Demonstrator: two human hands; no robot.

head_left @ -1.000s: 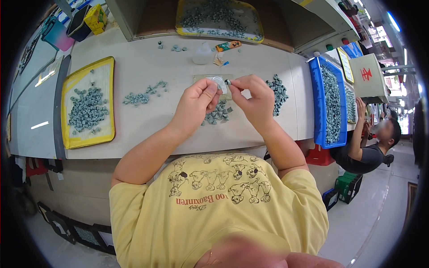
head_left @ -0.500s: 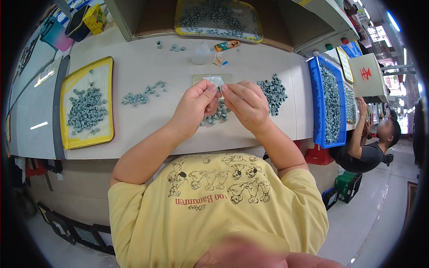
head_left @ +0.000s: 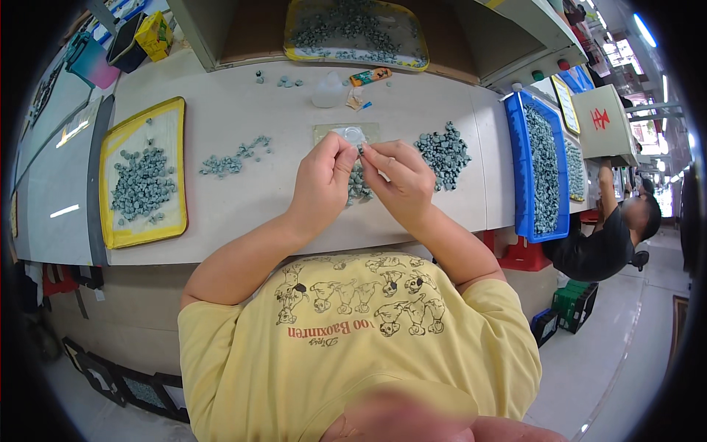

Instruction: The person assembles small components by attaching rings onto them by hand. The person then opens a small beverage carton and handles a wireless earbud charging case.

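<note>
My left hand [head_left: 321, 177] and my right hand [head_left: 403, 179] meet above the table, thumbs and fingertips pinched together on one small grey-green piece [head_left: 360, 149]. The fingers cover most of it, so its exact kind cannot be made out. Partly hidden below my hands lies a pile of similar small pieces [head_left: 358, 184]. Just beyond my fingertips a flat clear sheet or pad [head_left: 324, 133] rests on the table, with a round transparent thing [head_left: 354, 135] on it. Another pile [head_left: 445, 155] spreads to the right of my right hand, and a looser scatter [head_left: 222, 165] to the left.
At the left is a yellow-rimmed tray [head_left: 107, 234] of pieces; another yellow-rimmed tray [head_left: 353, 60] sits in the shelf [head_left: 250, 44] ahead. A blue crate [head_left: 521, 191] stands at the right. A whitish container [head_left: 328, 92] and orange packet [head_left: 370, 76] lie beyond. A co-worker [head_left: 600, 236] sits far right.
My fingers have shifted slightly around the small piece, and my right hand sits a little further left. The co-worker's arm has moved.
</note>
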